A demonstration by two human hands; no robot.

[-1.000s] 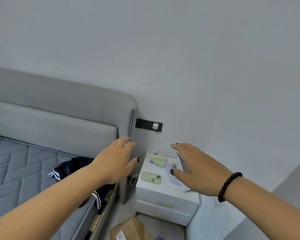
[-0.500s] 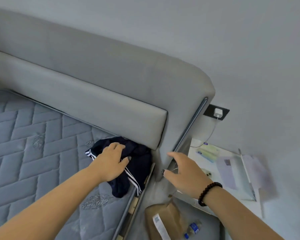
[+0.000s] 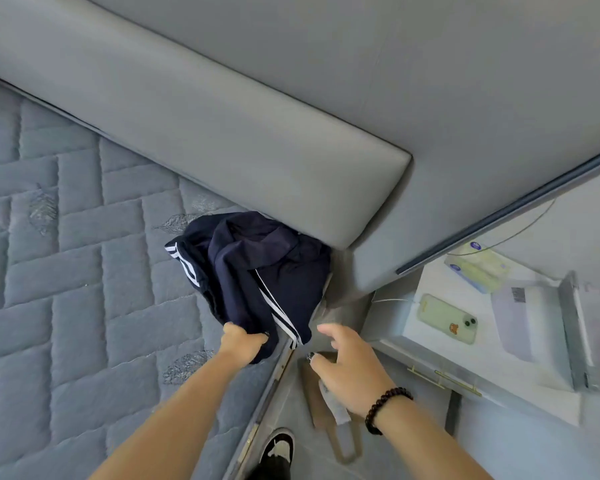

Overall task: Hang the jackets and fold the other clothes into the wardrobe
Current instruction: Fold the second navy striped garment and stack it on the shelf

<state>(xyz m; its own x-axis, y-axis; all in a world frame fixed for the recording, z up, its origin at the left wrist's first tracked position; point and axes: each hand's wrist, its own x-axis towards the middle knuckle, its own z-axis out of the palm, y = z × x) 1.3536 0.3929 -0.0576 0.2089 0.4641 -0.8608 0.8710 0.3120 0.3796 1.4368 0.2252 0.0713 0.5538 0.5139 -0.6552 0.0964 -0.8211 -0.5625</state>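
A crumpled dark navy garment with white stripes (image 3: 257,268) lies on the grey quilted mattress (image 3: 77,271), in the corner against the padded headboard (image 3: 222,133). My left hand (image 3: 241,344) grips the garment's near edge, fingers curled into the cloth. My right hand (image 3: 347,362), with a dark bead bracelet at the wrist, hovers just right of the garment over the bed's edge, fingers spread and holding nothing. No wardrobe is in view.
A white nightstand (image 3: 492,375) stands right of the bed with a green phone (image 3: 445,318), a tissue pack (image 3: 477,268) and a pale box (image 3: 534,327) on it. A brown paper bag (image 3: 321,403) lies on the floor beside my shoe (image 3: 278,448).
My view tilted down toward the bed corner. My left hand went from resting on the garment to gripping its near edge. My right hand moved closer to the garment.
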